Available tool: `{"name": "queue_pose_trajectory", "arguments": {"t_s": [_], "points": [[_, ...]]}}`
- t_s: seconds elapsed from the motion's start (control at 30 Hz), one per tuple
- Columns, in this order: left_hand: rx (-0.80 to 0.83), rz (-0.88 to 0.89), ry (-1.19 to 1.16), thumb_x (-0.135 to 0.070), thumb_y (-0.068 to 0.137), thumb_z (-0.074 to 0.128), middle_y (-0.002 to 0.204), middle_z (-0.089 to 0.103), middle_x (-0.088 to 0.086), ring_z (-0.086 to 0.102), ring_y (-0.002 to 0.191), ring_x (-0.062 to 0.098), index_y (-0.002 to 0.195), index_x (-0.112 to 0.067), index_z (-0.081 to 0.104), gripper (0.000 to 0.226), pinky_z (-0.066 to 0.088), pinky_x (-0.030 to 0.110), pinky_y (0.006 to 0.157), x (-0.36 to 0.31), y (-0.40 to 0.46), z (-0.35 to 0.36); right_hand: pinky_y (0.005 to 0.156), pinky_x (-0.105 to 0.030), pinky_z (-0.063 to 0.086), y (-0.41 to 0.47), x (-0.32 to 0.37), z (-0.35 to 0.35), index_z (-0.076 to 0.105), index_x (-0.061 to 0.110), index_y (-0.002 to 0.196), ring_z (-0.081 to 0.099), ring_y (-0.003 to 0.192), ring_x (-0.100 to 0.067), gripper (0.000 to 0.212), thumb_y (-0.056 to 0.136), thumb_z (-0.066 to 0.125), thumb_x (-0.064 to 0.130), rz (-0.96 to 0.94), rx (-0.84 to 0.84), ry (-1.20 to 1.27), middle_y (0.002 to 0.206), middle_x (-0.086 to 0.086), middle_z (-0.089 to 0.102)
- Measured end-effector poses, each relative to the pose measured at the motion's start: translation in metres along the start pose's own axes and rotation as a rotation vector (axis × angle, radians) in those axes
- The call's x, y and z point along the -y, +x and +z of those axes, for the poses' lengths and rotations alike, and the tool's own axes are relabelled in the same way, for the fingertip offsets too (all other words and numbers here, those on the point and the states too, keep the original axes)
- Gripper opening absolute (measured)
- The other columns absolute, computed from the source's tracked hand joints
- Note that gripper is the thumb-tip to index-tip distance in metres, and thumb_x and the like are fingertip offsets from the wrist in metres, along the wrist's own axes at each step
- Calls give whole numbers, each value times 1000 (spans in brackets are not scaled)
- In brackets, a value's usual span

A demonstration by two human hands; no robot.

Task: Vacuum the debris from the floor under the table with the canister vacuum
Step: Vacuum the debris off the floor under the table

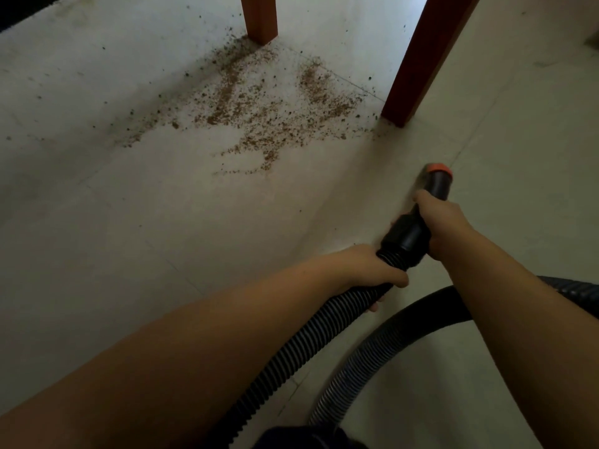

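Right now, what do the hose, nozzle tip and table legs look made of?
Hose: ribbed black flexible plastic, slight sheen.
Nozzle tip: smooth black rigid plastic with an orange collar, likely plastic too.
Table legs: square, reddish-brown, matte; painted wood or metal, can't tell.

This looks like a room in a home, likely a dining or living area, though the low view shows only the floor. The floor (136, 222) is pale large-format tile with thin grout lines, scuffed and dusty. Two square reddish-brown wooden table legs stand on it: the far table leg (261, 19) and, to its right and nearer, the near table leg (418, 59). Brown crumbly debris (259, 108) is scattered between and in front of them. A black ribbed vacuum hose (324, 345) of the household sort loops across the tile well in front of the legs.
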State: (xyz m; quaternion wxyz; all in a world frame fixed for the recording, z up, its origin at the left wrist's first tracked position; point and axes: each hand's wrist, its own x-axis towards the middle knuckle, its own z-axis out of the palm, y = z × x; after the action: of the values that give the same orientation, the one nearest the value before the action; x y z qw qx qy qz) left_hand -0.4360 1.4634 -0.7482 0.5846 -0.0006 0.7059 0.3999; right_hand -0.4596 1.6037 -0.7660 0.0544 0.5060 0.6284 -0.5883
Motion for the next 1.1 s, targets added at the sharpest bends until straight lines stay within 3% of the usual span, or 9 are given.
{"name": "queue_pose_trajectory", "arguments": {"t_s": [0.13,0.3,0.4,0.53,0.63,0.9,1.1], "points": [[-33,29,-18,-19,86,65,72,57,11,57,53,20,108,-5,51,30,56,33,61,-8,10,-6,91,-50,52,7,13,5,39,8,134,64,99,-36,54,89,59,28,22,12,43,118,-17,60],[-120,65,-149,-15,86,64,73,55,12,55,52,20,99,-5,52,20,52,23,44,-8,4,-32,83,-47,55,11,38,40,38,5,132,65,96,-36,53,88,58,27,12,162,5,119,-19,61],[-156,61,-180,-15,86,65,73,56,14,55,52,22,90,-5,51,17,53,26,47,-10,6,-49,76,-45,55,15,49,57,37,8,131,64,94,-35,49,91,56,28,4,204,3,117,-19,60],[-157,85,-178,-14,87,64,71,55,13,54,51,22,95,-4,52,18,53,29,50,-16,14,-60,58,-39,51,28,58,66,36,9,130,65,81,-30,47,92,56,29,-9,201,3,102,-16,61],[-148,94,-177,-12,87,62,69,52,12,52,50,21,85,-8,48,15,51,26,43,-21,25,-66,51,-36,50,40,64,70,35,11,132,66,74,-26,50,92,57,30,-2,184,-13,100,-14,61],[-152,103,-271,-14,88,62,67,51,11,50,47,20,81,-8,50,15,46,19,36,-12,39,-62,49,-32,52,35,64,80,36,10,115,62,64,-22,32,94,55,25,-54,251,-90,80,-9,57],[-82,83,-280,-14,86,63,68,52,9,52,50,21,85,-10,52,12,51,27,48,8,18,-47,50,-31,52,14,44,73,40,7,114,63,63,-22,30,93,56,23,-48,265,-144,79,-10,60]]}}
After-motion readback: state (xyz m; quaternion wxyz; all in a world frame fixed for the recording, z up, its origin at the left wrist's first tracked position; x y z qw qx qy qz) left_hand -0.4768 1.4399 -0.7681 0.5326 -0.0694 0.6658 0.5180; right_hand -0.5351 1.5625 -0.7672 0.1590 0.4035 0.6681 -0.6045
